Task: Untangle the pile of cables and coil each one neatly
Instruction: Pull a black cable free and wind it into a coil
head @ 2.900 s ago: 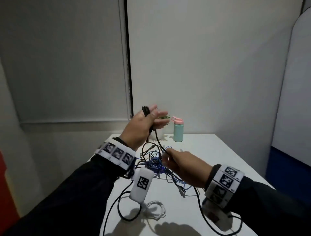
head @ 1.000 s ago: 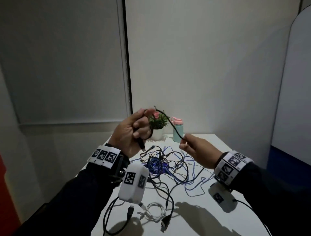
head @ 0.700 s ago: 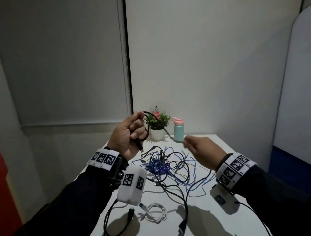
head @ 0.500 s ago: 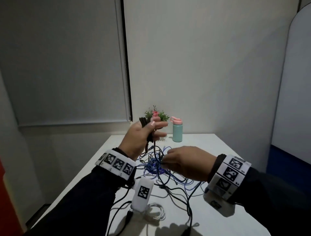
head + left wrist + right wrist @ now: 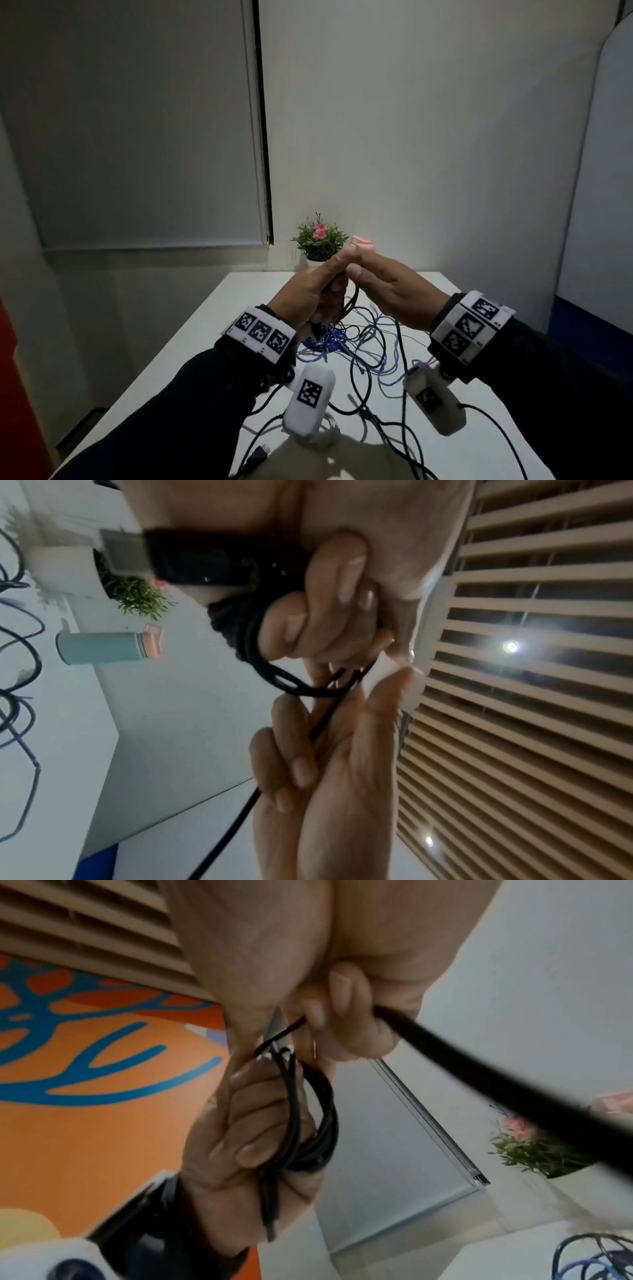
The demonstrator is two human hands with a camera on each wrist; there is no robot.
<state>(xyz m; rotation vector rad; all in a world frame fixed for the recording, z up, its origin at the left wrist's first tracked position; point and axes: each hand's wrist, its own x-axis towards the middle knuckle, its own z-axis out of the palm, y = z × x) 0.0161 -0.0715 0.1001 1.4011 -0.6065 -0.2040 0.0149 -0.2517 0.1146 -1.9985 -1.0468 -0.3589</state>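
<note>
My left hand [image 5: 337, 272] is raised over the table and grips a small coil of black cable [image 5: 246, 637], several loops bunched under its curled fingers [image 5: 329, 601]. The cable's USB plug [image 5: 123, 553] sticks out beside the palm. My right hand [image 5: 356, 269] meets the left at the fingertips and pinches the loose run of the same black cable [image 5: 479, 1074], which trails down to the pile. The tangle of black and blue cables [image 5: 370, 346] lies on the white table [image 5: 219, 329] below both hands, with a blue bundle [image 5: 325, 342] at its left.
A potted plant [image 5: 318, 240] and a teal bottle with a pink lid [image 5: 103, 647] stand at the table's far edge by the wall. A black plug [image 5: 258, 455] and a loose black cable [image 5: 407, 442] lie near the front edge.
Half a second ago my right hand was low at the pile; it has risen with the black strand to the left hand's fingertips. The left hand keeps its hold on the coil.
</note>
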